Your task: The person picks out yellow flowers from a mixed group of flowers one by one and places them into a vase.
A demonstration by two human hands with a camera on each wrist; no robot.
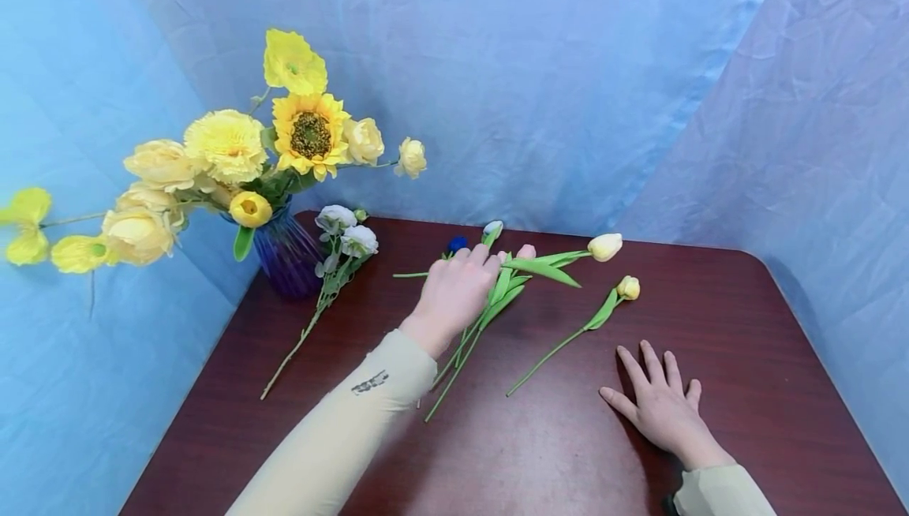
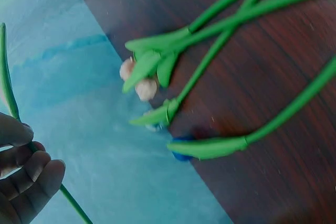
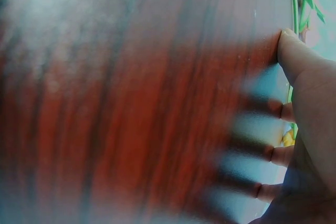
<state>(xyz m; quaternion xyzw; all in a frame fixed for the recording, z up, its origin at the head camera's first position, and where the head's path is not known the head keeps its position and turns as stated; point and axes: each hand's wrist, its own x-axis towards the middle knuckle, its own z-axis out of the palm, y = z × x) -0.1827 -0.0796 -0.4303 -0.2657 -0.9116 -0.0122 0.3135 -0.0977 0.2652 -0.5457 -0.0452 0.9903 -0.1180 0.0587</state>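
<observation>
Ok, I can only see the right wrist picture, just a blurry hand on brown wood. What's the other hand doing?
Observer: The left hand curls its fingers round a thin green flower stem, among tulips lying on the dark red-brown wooden table.
Operator: Are there more flowers somewhere?
Observer: Yes, a ribbed purple glass vase full of yellow fabric flowers stands at the table's far left corner.

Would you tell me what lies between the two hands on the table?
One yellow-budded tulip stem lies between left hand and right hand, head view.
</observation>
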